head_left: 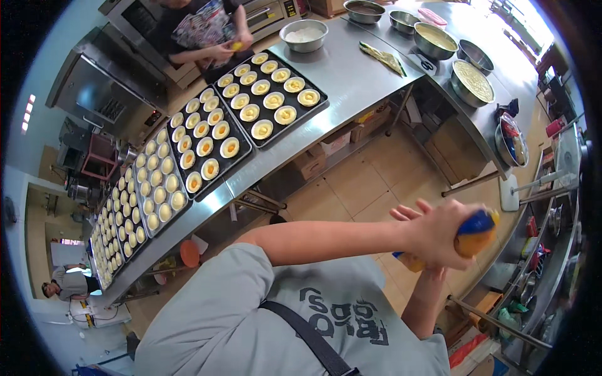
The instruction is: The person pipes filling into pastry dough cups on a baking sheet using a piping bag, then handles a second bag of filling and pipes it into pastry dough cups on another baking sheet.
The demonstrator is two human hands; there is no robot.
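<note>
My left forearm reaches across to the right. My left hand (448, 235) is closed round a soft-looking yellow-and-blue package (478, 233), blurred by motion; another bit of it shows below my left wrist. Behind that wrist is my right hand (411, 211), mostly hidden, its visible fingers stretched out and apart. My right forearm rises from below to meet the package. Whether the right palm touches the package is hidden. Both hands are over the floor, away from the steel table (351, 81).
Dark baking trays (254, 149) of filled pastry cups line the table at left. Steel bowls (471, 83) stand at the upper right, near a rolled bag (382, 57). A co-worker (204, 31) handles something yellow across the table. A rack (533, 269) flanks my right side.
</note>
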